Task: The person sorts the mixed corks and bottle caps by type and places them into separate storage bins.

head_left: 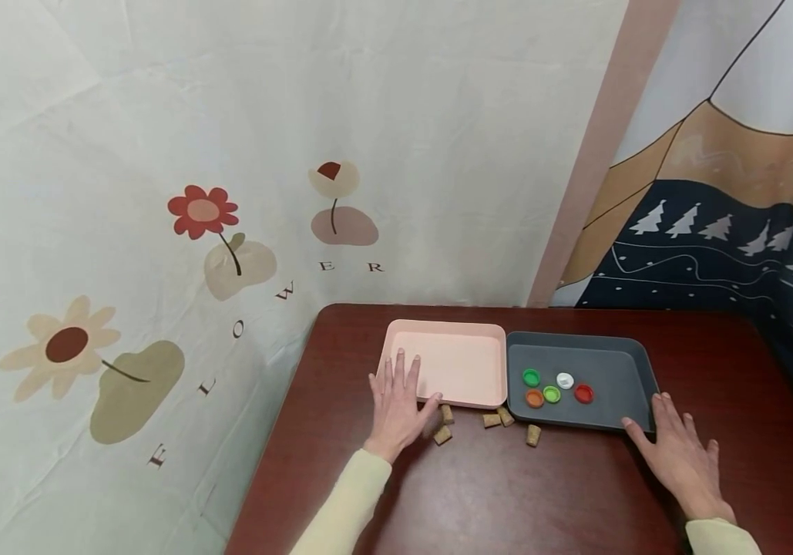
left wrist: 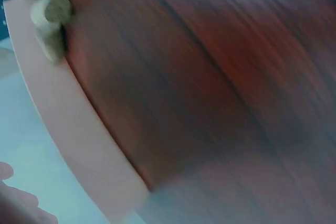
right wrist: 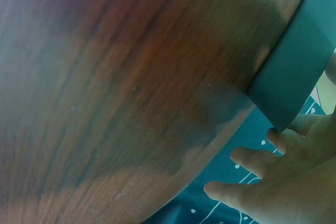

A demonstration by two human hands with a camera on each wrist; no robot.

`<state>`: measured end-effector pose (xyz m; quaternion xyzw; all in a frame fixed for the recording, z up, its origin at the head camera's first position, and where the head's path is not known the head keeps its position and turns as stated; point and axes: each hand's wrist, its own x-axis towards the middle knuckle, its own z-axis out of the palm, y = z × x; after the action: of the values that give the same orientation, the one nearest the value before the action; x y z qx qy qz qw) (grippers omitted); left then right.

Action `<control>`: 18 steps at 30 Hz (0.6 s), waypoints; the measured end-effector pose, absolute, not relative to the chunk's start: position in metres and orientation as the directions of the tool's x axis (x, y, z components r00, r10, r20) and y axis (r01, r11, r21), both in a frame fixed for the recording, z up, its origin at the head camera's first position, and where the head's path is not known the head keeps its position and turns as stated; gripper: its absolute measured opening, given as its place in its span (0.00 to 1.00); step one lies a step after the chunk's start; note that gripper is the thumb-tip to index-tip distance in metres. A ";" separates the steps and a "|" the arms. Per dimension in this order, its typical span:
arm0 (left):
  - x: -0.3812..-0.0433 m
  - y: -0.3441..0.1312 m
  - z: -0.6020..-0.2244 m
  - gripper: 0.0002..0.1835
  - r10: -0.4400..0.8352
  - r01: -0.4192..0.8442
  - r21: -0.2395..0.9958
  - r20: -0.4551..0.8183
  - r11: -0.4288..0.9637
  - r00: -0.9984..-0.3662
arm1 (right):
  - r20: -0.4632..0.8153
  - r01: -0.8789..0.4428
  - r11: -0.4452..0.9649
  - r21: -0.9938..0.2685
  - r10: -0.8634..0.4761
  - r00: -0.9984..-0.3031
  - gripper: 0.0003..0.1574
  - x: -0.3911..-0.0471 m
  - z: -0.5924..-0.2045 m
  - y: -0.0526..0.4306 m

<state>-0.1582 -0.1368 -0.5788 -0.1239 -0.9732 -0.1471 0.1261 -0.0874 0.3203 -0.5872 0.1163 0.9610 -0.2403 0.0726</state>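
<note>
My left hand (head_left: 396, 412) has its fingers spread over the front left part of a pink tray (head_left: 462, 362). Whether it touches the tray I cannot tell. At the front right corner of a dark grey tray (head_left: 597, 358) is my right hand (head_left: 683, 459), fingers extended, near or against the rim. Neither hand grips anything. Inside the grey tray lie several small round caps: a green cap (head_left: 531, 378), a white cap (head_left: 565, 381), a light green cap (head_left: 552, 395), an orange cap (head_left: 534, 398) and a red cap (head_left: 583, 394).
Several corks lie on the brown table (head_left: 479, 493) in front of the trays, among them one cork (head_left: 533, 435) below the grey tray and another cork (head_left: 442, 435) near my left thumb. The trays stand side by side. Behind the table hangs a printed curtain (head_left: 451, 154).
</note>
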 end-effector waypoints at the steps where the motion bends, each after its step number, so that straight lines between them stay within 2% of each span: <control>1: -0.159 -0.142 -0.580 0.45 0.187 0.260 0.266 0.271 0.928 -0.944 | -0.194 0.259 0.857 -0.445 0.190 -0.962 0.66 -0.088 -0.586 0.320; 11: -0.170 -0.182 -0.589 0.51 -0.013 0.035 0.364 0.130 0.931 -0.991 | -0.199 0.261 0.853 -0.452 0.189 -0.962 0.66 -0.088 -0.587 0.321; 18: -0.175 -0.190 -0.595 0.51 -0.039 -0.007 0.375 0.078 0.927 -0.996 | -0.208 0.267 0.849 -0.455 0.190 -0.959 0.68 -0.087 -0.588 0.322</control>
<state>-0.1751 -0.1900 -0.5949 0.0119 -0.9807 -0.1904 0.0423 -0.0865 0.3221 -0.5881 0.1191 0.9584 -0.2472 0.0780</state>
